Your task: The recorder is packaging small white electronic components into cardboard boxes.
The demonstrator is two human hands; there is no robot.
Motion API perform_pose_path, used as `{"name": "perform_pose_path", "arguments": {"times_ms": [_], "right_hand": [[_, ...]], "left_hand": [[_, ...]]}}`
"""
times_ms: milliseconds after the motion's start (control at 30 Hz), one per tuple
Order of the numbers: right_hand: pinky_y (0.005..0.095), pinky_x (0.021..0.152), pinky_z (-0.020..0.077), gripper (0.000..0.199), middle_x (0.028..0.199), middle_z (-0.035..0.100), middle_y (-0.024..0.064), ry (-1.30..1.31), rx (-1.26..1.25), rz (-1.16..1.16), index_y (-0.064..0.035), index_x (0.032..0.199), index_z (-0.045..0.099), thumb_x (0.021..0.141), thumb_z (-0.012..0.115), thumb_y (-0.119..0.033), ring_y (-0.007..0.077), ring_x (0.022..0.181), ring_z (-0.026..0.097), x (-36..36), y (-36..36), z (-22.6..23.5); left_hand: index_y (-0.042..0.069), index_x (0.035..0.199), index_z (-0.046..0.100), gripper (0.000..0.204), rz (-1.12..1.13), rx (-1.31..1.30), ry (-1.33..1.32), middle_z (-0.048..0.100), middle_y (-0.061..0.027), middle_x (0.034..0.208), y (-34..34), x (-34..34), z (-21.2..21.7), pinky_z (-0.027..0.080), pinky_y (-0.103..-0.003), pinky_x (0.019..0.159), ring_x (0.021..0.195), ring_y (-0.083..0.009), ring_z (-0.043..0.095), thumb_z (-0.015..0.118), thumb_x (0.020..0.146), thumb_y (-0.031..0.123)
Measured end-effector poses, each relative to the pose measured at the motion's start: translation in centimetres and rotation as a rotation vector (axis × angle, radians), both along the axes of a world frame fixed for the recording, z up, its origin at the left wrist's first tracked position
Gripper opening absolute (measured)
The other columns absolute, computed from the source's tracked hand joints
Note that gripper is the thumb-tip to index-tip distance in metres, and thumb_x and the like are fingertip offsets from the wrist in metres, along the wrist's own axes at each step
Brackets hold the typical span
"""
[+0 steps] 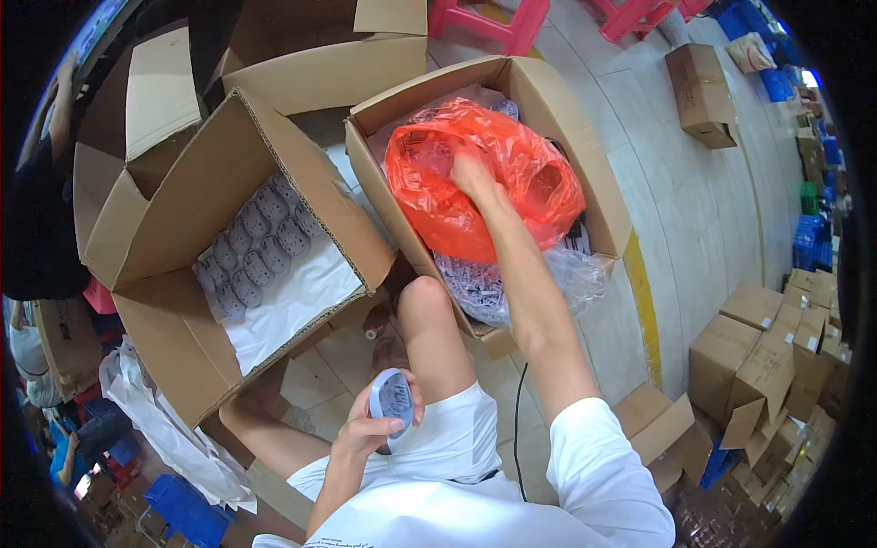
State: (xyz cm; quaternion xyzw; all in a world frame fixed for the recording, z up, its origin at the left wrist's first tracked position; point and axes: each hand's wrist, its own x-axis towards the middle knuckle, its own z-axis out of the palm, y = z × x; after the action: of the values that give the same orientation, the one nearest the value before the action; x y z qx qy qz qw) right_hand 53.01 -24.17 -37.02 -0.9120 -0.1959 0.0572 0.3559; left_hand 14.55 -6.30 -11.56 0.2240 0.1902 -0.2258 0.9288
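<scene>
My left hand [370, 425] is closed round an oval, pale blue-grey plastic piece [395, 406] with a grey inner face, held above my lap. Its exact kind does not show. My right hand [472, 173] reaches into an open red plastic bag [438, 219], and its fingers are hidden there. The bag sits in a cardboard box [598, 196] on top of clear plastic bags [475, 288] whose contents I cannot make out. To the left, another open cardboard box [183, 201] holds rows of grey oval pieces [260, 242] beside a white sheet [297, 315].
More open cartons [338, 78] stand behind the boxes. White sheets [174, 429] hang at the lower left, near a blue bin [187, 507]. A black cable [518, 429] runs along the floor on my right. Pink stools [493, 23] and stacked cartons [758, 356] stand farther off.
</scene>
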Motion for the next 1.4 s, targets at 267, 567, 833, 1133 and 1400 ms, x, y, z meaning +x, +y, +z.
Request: {"name": "perform_pose_path", "arguments": {"times_ms": [267,567,833,1133,1400], "right_hand": [[0.0433,0.07,0.0517,0.021,0.086,0.066,0.0194,0.149,0.037,-0.167,0.0007,0.091,0.063,0.081,0.058,-0.016,0.0376,0.076,0.063,-2.0,1.1,-0.3],[0.0396,0.066,0.052,0.021,0.082,0.066,0.0172,0.187,0.07,-0.312,0.0011,0.09,0.064,0.084,0.057,-0.017,0.0337,0.071,0.063,-4.1,-0.5,2.0],[0.0361,0.065,0.0517,0.021,0.084,0.066,0.0163,0.179,0.132,-0.433,0.0013,0.095,0.064,0.085,0.058,-0.016,0.0295,0.071,0.062,-5.2,-2.9,5.1],[0.0321,0.063,0.0514,0.021,0.086,0.066,0.0154,0.227,0.212,-0.551,0.0014,0.099,0.063,0.087,0.059,-0.015,0.0247,0.07,0.061,-4.2,1.3,7.6],[0.0286,0.062,0.0511,0.022,0.088,0.066,0.0145,0.424,0.29,-0.39,0.0016,0.103,0.063,0.088,0.06,-0.014,0.0205,0.069,0.061,-3.0,5.9,11.3]], "left_hand": [[0.001,0.126,0.047,0.064,0.012,0.009,0.046,0.06,-0.0154,0.101,0.2,-0.3,0.7,0.048,-0.036,0.071,0.081,-0.0257,0.059,0.067,0.065,0.0],[0.0,0.127,0.047,0.064,0.039,-0.028,0.018,0.061,-0.0161,0.102,0.6,-1.3,1.2,0.048,-0.037,0.072,0.083,-0.0266,0.06,0.065,0.066,0.001],[0.0,0.128,0.046,0.064,0.088,-0.027,-0.031,0.061,-0.0167,0.103,1.1,-4.5,2.1,0.048,-0.036,0.073,0.084,-0.0277,0.061,0.064,0.067,0.002],[-0.001,0.128,0.047,0.062,0.199,-0.013,0.032,0.06,-0.0166,0.103,1.4,-9.0,2.8,0.046,-0.038,0.075,0.086,-0.0274,0.06,0.064,0.069,0.002],[0.0,0.129,0.046,0.059,0.261,-0.041,0.177,0.06,-0.0154,0.105,1.4,-9.8,3.0,0.045,-0.037,0.075,0.09,-0.026,0.058,0.061,0.072,-0.001]]}}
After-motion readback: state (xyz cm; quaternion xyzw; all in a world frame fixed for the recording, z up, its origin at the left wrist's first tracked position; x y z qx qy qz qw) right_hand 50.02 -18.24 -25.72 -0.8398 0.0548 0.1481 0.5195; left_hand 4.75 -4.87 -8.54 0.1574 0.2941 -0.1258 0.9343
